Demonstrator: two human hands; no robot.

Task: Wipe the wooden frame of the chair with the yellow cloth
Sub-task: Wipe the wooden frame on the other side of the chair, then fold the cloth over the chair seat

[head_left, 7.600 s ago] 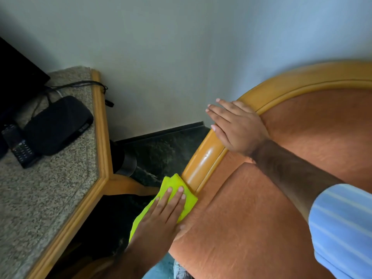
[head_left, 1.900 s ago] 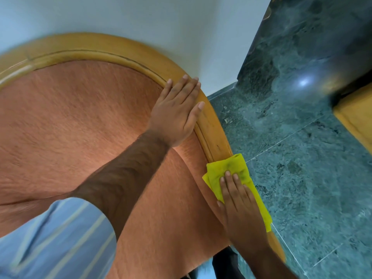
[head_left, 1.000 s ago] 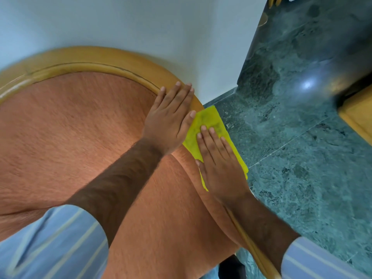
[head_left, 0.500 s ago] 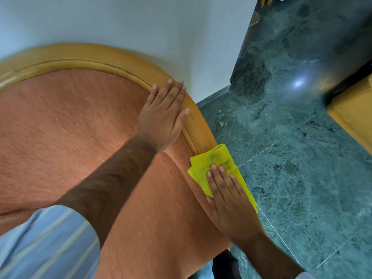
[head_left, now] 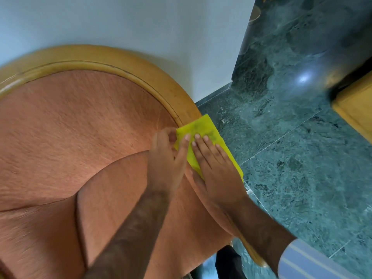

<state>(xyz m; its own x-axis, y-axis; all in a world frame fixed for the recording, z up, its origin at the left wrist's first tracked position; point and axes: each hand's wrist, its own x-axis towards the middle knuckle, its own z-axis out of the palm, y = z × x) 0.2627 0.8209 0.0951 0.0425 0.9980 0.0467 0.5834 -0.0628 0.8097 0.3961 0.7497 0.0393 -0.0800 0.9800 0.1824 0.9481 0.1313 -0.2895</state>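
The chair's curved wooden frame (head_left: 161, 81) arcs around the orange upholstered back (head_left: 80, 121). A folded yellow cloth (head_left: 203, 127), with a dark smudge on it, lies over the frame's right side where it slopes down. My right hand (head_left: 215, 166) presses flat on the cloth with its fingers spread. My left hand (head_left: 167, 162) is right beside it, a little blurred, with thumb and forefinger at the cloth's left edge. The frame under the cloth and hands is hidden; its lower end (head_left: 255, 256) shows below my right forearm.
A white wall (head_left: 141, 23) stands just behind the chair back. Green marble floor (head_left: 291, 158) lies to the right. A piece of wooden furniture (head_left: 356, 111) juts in at the right edge. The orange seat cushion (head_left: 124, 198) fills the lower left.
My left hand has left the frame's top and come down to the cloth's left edge. My right hand with the cloth has slid slightly up the frame.
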